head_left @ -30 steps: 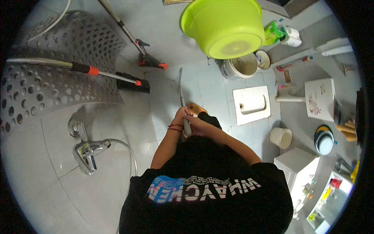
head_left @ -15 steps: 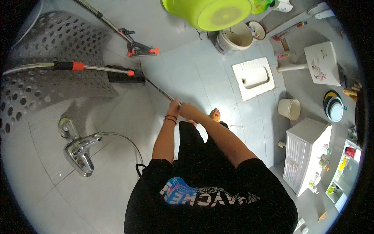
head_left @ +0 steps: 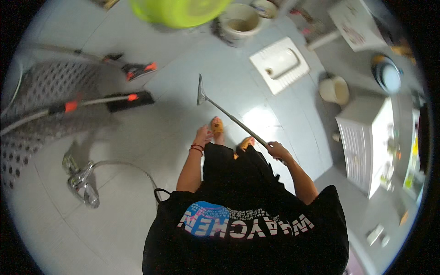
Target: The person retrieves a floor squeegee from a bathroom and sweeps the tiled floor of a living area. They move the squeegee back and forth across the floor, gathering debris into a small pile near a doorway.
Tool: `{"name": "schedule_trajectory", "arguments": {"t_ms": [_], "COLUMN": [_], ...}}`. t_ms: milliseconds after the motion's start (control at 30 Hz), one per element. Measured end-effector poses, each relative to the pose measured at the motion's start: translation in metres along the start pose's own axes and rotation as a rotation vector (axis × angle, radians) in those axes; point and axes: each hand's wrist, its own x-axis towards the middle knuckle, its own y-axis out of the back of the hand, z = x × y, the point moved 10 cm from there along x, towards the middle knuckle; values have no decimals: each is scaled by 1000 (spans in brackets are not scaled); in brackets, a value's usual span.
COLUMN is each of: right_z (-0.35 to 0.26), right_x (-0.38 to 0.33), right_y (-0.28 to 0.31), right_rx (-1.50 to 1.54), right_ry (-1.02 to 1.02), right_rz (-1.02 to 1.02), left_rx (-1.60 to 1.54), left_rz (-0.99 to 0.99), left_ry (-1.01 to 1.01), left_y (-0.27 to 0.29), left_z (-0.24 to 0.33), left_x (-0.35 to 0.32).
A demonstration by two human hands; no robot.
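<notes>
My right hand is closed around the upper handle of a long-handled squeegee. Its metal pole slants up and left to a narrow grey T-shaped head over the tiled floor. My left hand is off the pole, above my left foot, with its fingers loosely bent and apart and nothing visible in them. A red bracelet circles the left wrist. Both feet wear orange-yellow slippers.
Two orange-and-black long-handled cleaning tools stand at left by a perforated grey panel. A chrome tap is below them. Ahead are a green basin, a bucket and a squat toilet; a white cabinet stands right.
My left hand has let go of the pole. The right hand has moved right with the squeegee, whose head now shows over open floor. The view has shifted and is slightly blurred.
</notes>
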Motion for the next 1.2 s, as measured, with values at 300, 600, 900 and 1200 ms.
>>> {"name": "schedule_trajectory", "arguments": {"t_ms": [300,600,900,1200], "right_z": [326,401,379,371], "right_x": [-253,-406,-465,-331], "right_y": [-58,-172,-163,-283], "right_rx": [505,816,684,1392], "right_ry": [-547,-909,-1306,-1270], "right_rz": [114,261,268,265], "left_rx": [420,1158,1581,1859], "left_rz": [-176,-443,-554,-753], "left_ry": [-109,-17,29,115], "left_y": [-198,-361,-516,-690], "left_z": [-6,-105,-173,-262], "left_x": [-16,-59,-88,-82]}}
